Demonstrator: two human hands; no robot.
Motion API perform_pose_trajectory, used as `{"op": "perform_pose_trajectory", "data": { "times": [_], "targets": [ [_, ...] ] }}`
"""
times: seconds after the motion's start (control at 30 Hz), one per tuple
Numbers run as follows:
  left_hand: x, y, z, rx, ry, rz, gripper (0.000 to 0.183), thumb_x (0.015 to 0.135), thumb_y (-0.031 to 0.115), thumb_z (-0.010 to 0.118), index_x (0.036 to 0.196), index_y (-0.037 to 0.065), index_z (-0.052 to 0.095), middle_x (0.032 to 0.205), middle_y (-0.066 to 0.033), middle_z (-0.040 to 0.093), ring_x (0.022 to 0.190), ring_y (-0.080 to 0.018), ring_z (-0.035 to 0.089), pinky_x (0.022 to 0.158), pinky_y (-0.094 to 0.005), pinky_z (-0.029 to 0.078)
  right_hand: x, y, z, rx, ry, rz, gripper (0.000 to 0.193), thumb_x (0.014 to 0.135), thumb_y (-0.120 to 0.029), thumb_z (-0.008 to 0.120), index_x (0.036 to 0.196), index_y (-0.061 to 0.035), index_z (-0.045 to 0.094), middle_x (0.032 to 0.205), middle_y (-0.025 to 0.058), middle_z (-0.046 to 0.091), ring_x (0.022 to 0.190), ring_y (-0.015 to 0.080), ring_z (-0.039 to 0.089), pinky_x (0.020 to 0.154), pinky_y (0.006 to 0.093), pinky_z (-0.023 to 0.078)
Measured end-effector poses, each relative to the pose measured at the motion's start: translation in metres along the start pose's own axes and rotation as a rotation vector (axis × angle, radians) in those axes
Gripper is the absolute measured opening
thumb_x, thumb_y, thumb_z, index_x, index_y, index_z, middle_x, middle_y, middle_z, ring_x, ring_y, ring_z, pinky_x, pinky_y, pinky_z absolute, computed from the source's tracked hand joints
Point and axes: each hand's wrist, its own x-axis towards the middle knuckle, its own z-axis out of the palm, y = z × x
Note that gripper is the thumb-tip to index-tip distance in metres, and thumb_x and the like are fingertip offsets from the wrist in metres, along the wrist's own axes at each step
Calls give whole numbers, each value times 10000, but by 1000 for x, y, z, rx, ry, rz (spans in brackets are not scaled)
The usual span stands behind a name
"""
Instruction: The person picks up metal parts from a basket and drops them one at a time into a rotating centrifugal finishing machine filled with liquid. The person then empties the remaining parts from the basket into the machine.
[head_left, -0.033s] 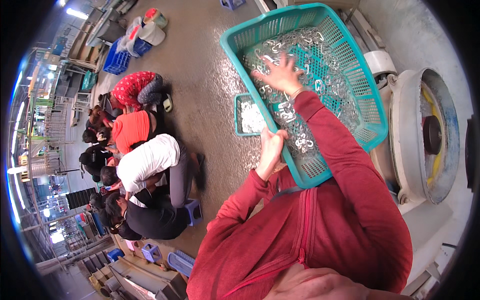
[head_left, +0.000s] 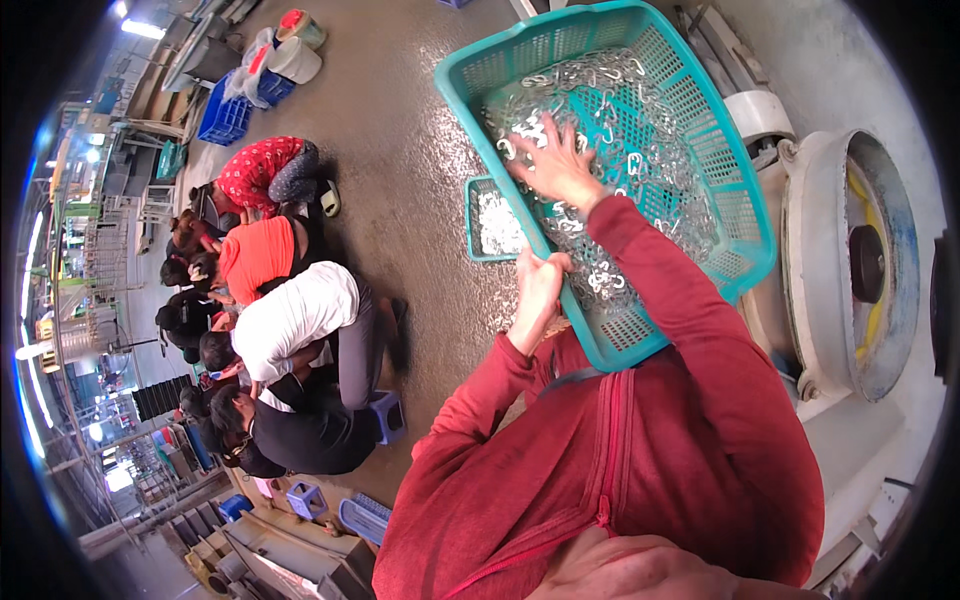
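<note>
A large teal plastic basket (head_left: 735,170) stands in front of me, with many shiny metal hook- or link-shaped pieces (head_left: 635,165) spread over its bottom. My left hand (head_left: 541,285) is closed on the basket's near left rim. Inside the basket, my right hand (head_left: 556,172) lies over the pieces near the left wall, palm down with fingers spread; whether any piece is under the palm is hidden. Beyond the left rim, a smaller teal basket (head_left: 470,218) holds a heap of bright pieces (head_left: 499,222) and is partly covered by the large basket.
Several people (head_left: 300,310) crouch or sit close together on the left, one on a blue stool (head_left: 388,415). Wet floor (head_left: 410,160) lies between them and me. At right stands a round metal machine housing (head_left: 810,270). Blue crates (head_left: 224,115) and buckets (head_left: 295,60) stand far left.
My right hand has shifted slightly left and down over the metal pieces. My left hand keeps its hold on the rim, and the whole view has moved slightly.
</note>
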Motion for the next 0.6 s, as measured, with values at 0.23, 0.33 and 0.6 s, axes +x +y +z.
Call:
{"op": "perform_pose_trajectory", "data": {
  "times": [0.23,0.33,0.6],
  "targets": [
    [16,2,-22,-116,64,-33,282,627,-84,472,880,36,443,614,-17,471,471,-111,430,431,-244,351,-58,58,48,108,-63,-385,494,667,-93,651,1125,-191,496,1263,158,294,1095,431,317,821,534,410],
    [24,1,-26,-172,61,-45,279,622,-82,491,867,46,447,639,-11,475,512,-117,438,477,-247,363,-42,73,40,329,136,-255,256,615,-34,627,856,-103,574,906,117,513,844,321,506,690,450,445],
    [38,-8,-41,-66,101,-66,293,610,-26,542,876,72,466,767,-6,463,665,-128,463,587,-274,400,-35,105,-64,1441,-352,252,485,641,31,595,1107,2,465,787,49,528,543,66,497,369,158,309]
  ]
}}
